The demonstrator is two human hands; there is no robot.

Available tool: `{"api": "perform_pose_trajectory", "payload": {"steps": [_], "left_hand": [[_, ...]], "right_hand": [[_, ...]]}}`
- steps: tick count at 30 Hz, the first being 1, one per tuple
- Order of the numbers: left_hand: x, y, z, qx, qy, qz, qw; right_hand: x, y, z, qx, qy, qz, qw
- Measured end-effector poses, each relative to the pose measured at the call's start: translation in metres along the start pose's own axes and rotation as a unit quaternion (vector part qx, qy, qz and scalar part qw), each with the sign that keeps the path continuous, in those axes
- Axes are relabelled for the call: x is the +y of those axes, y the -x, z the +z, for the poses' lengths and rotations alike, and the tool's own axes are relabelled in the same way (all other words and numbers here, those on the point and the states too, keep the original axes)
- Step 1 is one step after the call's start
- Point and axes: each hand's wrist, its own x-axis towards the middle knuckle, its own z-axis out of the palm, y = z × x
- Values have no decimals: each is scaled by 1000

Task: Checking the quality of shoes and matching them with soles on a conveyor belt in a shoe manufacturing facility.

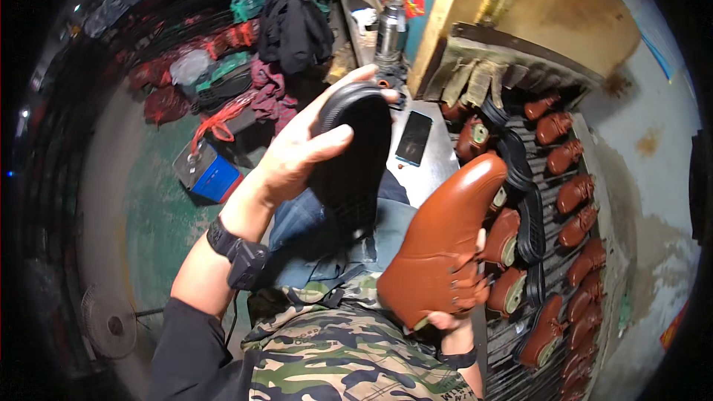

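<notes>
My left hand [293, 152] is closed around a black shoe sole [355, 152], held upright over my lap with the thumb across its near face. The fingertips curl over the sole's top end. In my right hand [445, 321] is a brown leather shoe upper [438, 245], its rounded toe pointing up and to the right. Most of that hand is hidden behind the upper; the thumb shows at its lower end. Lace loops run along the upper's right side. A gap separates the sole from the upper.
On the right, a slatted rack [512, 341] bears several brown shoe uppers [575, 193] and black soles [531, 223]. A phone [414, 138] lies on the bench [438, 167] ahead, with a metal flask [390, 30] behind it. To the left are a blue box [212, 174] and a fan [111, 323].
</notes>
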Motion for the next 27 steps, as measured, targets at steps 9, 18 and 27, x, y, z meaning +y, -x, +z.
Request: {"api": "perform_pose_trajectory", "payload": {"steps": [9, 18, 27], "left_hand": [[-67, 10, -9, -70, 159, -80, 982], [-63, 6, -3, -113, 83, -96, 985], [-49, 10, 0, -150, 61, -129, 978]], "right_hand": [[-102, -108, 118, 175, 238, -154, 943], [-107, -115, 111, 193, 296, -133, 926], [-125, -121, 118, 188, 371, -112, 903]]}}
